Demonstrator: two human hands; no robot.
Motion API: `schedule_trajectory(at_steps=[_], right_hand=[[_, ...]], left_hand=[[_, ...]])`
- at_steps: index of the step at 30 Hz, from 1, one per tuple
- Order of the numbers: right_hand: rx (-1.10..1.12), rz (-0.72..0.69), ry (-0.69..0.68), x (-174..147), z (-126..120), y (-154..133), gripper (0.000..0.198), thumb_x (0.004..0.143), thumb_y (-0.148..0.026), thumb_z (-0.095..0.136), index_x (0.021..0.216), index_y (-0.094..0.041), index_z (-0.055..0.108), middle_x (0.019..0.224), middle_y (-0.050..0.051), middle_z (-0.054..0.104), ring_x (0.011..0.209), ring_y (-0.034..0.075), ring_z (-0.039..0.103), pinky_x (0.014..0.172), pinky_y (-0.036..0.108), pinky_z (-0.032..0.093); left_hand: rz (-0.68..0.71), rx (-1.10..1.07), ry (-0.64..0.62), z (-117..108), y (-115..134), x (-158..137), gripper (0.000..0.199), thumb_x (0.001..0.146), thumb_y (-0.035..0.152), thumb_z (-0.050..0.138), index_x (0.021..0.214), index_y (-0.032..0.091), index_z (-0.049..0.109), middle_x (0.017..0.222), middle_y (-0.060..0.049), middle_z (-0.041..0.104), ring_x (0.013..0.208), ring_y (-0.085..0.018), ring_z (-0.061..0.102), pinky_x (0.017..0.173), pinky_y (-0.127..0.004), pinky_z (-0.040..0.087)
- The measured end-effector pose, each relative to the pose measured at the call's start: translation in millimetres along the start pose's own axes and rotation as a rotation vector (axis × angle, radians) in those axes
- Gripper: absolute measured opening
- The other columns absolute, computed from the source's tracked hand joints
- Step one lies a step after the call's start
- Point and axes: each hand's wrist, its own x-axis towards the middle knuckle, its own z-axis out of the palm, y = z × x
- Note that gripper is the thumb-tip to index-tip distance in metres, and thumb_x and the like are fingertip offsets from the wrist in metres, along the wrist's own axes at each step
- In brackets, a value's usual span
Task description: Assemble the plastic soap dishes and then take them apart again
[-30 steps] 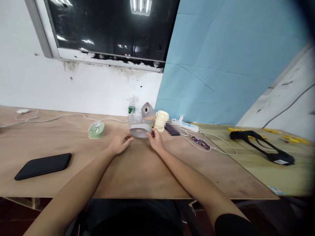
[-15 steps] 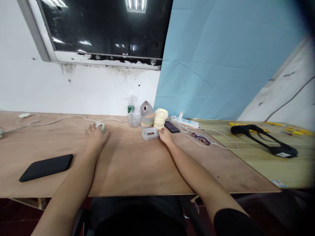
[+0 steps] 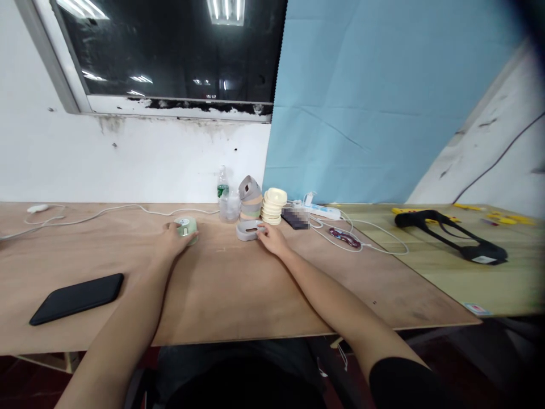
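Note:
My left hand point(image 3: 174, 240) is closed around a pale green rounded piece point(image 3: 186, 226) that has a white patch on top; its exact kind is unclear. My right hand point(image 3: 272, 237) pinches the right end of a shallow grey rounded holder point(image 3: 246, 230) with a dark oblong opening, low on the wooden table. Just behind that grey holder stands a stack of grey and tan pieces point(image 3: 250, 207), the top one tilted. Beside it rises a stack of cream-coloured small dishes point(image 3: 273, 205). Clear plastic cups point(image 3: 230, 208) stand to the left of both stacks.
A green-labelled bottle point(image 3: 222, 187) is by the wall. Black phone point(image 3: 76, 296) lies front left; another dark phone point(image 3: 293, 218) sits behind my right hand. White cables and a power strip point(image 3: 323, 212) occupy the back right, with a maroon patterned item point(image 3: 344, 237). Farther right lies a black strap-like frame point(image 3: 451, 236).
My left hand has moved right and nearer with the green piece, which now shows more of its top. My right hand and the grey holder have shifted slightly left.

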Motion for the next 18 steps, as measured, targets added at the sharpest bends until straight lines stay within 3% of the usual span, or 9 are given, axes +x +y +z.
schedule_trajectory(at_steps=[5, 12, 15, 18], right_hand=[[-0.071, -0.134, 0.003, -4.6, 0.3, -8.2, 0.024, 0.087, -0.035, 0.052, 0.101, -0.023, 0.067, 0.076, 0.000, 0.069, 0.071, 0.016, 0.061, 0.065, 0.026, 0.042], [-0.106, -0.225, -0.005, -8.6, -1.1, -14.8, 0.023, 0.088, -0.034, 0.051, 0.093, -0.024, 0.070, 0.080, 0.001, 0.071, 0.070, 0.015, 0.061, 0.064, 0.025, 0.041], [-0.104, -0.253, 0.001, -9.2, -1.8, -16.5, 0.022, 0.088, -0.033, 0.051, 0.093, -0.024, 0.071, 0.078, 0.001, 0.071, 0.068, 0.015, 0.062, 0.064, 0.025, 0.042], [-0.060, -0.314, 0.064, -12.7, 0.9, -25.3, 0.023, 0.088, -0.034, 0.053, 0.095, -0.021, 0.070, 0.079, 0.003, 0.072, 0.068, 0.016, 0.063, 0.066, 0.026, 0.045]], left_hand=[[0.097, 0.007, -0.081, -0.3, 18.6, -9.9, 0.074, 0.073, 0.066, 0.058, 0.124, 0.014, 0.049, 0.129, -0.020, 0.050, 0.100, -0.035, 0.061, 0.087, -0.044, 0.046], [0.375, -0.166, -0.185, 0.9, 30.2, -17.5, 0.061, 0.073, 0.063, 0.059, 0.120, 0.024, 0.062, 0.137, -0.009, 0.051, 0.119, -0.030, 0.054, 0.102, -0.039, 0.041], [0.439, -0.238, -0.110, -4.9, 42.3, -25.3, 0.058, 0.075, 0.062, 0.059, 0.120, 0.024, 0.062, 0.136, -0.007, 0.053, 0.119, -0.028, 0.054, 0.104, -0.040, 0.040], [0.459, -0.377, 0.044, -8.5, 55.1, -32.4, 0.054, 0.078, 0.059, 0.059, 0.118, 0.023, 0.063, 0.132, -0.007, 0.056, 0.119, -0.027, 0.055, 0.105, -0.040, 0.040]])
